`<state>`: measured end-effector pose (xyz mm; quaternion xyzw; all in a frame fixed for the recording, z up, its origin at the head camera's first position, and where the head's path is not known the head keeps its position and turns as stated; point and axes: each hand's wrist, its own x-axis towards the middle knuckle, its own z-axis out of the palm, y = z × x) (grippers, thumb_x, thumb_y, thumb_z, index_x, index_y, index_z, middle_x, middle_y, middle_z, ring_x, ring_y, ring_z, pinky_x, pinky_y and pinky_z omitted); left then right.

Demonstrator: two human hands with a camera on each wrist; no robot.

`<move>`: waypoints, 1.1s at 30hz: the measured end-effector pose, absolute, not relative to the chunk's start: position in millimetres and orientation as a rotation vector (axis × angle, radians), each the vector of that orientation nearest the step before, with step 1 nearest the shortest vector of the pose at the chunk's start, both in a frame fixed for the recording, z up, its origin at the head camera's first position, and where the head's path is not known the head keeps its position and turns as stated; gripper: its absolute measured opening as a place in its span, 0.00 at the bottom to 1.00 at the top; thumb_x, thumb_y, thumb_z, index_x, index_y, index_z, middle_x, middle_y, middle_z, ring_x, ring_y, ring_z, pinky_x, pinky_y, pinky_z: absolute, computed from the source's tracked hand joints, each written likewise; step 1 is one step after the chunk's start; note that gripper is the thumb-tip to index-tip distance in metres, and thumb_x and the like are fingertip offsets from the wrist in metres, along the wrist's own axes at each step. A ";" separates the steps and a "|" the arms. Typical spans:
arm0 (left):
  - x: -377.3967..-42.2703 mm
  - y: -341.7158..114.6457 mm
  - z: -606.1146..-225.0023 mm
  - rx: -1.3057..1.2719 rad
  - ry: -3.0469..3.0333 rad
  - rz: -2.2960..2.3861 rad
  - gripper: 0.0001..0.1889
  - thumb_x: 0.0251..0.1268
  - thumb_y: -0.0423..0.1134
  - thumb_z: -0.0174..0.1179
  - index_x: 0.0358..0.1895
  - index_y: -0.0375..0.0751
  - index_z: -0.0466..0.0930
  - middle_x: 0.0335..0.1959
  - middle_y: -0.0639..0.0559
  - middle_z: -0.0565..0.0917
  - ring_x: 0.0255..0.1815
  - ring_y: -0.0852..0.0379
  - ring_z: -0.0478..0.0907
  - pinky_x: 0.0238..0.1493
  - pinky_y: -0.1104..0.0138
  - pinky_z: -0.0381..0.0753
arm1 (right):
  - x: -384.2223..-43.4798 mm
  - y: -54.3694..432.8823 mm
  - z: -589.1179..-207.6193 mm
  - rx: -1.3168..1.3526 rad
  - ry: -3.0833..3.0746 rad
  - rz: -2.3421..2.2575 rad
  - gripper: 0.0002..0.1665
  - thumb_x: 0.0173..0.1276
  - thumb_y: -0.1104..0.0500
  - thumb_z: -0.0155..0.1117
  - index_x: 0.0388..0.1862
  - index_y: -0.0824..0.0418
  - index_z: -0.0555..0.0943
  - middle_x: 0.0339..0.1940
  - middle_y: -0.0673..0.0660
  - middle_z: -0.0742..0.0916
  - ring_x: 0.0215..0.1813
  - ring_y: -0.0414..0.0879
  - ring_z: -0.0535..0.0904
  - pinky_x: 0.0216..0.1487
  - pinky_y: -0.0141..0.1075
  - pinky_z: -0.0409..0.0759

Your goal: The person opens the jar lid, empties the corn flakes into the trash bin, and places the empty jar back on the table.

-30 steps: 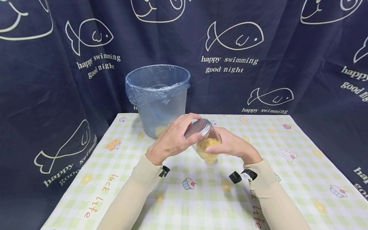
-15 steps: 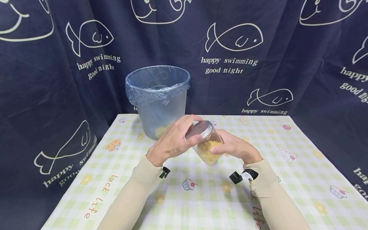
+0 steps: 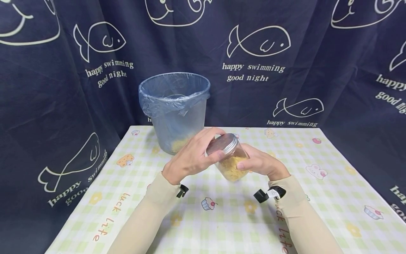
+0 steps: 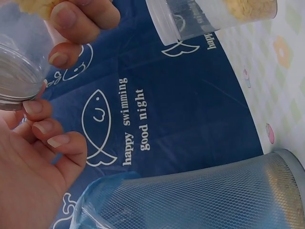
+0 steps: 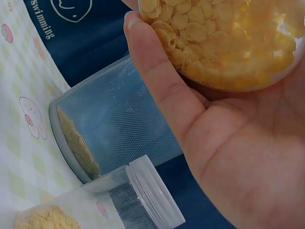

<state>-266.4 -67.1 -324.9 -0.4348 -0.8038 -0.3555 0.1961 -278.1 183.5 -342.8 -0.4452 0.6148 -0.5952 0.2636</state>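
Observation:
In the head view a clear jar [image 3: 234, 169] with yellow flakes in it is held tilted, its silver-grey lid [image 3: 223, 144] leaning to the left. My left hand [image 3: 191, 155] grips the lid, thumb on the near side and fingers over the far side. My right hand [image 3: 260, 162] holds the jar's body, with its thumb on the near side; its other fingers are hidden behind the jar. Close up in the right wrist view, the flakes [image 5: 195, 28] are round and flat. The left wrist view shows the fingertips [image 4: 57, 140] curled at the lid's rim.
Behind my left hand stands a mesh bin [image 3: 177, 120] lined with a blue bag; something tan shows low inside. Another lidded clear jar [image 4: 205, 19] with pale flakes appears in both wrist views, but not in the head view. A checked cloth [image 3: 228, 225] covers the table.
The jar has shifted slightly to the right and tilts a little more, its base swinging right. Both hands have kept their hold. The bin has not moved.

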 end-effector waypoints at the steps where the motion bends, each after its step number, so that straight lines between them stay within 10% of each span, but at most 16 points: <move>1: -265.9 -67.1 -324.8 -1.212 -2.255 -1.001 0.27 0.69 0.64 0.50 0.61 0.51 0.74 0.54 0.62 0.78 0.52 0.64 0.74 0.52 0.67 0.76 | -278.0 183.6 -342.9 -1.201 1.654 -1.611 0.40 0.66 0.52 0.66 0.73 0.65 0.68 0.64 0.60 0.82 0.62 0.52 0.80 0.64 0.44 0.80; 33: -265.3 -67.7 -326.2 -1.062 -2.309 -0.981 0.23 0.66 0.65 0.51 0.50 0.52 0.74 0.42 0.62 0.78 0.40 0.63 0.74 0.38 0.66 0.78 | -274.4 179.7 -336.2 -1.176 2.028 -1.543 0.33 0.62 0.59 0.71 0.66 0.66 0.74 0.52 0.62 0.87 0.46 0.50 0.86 0.51 0.40 0.86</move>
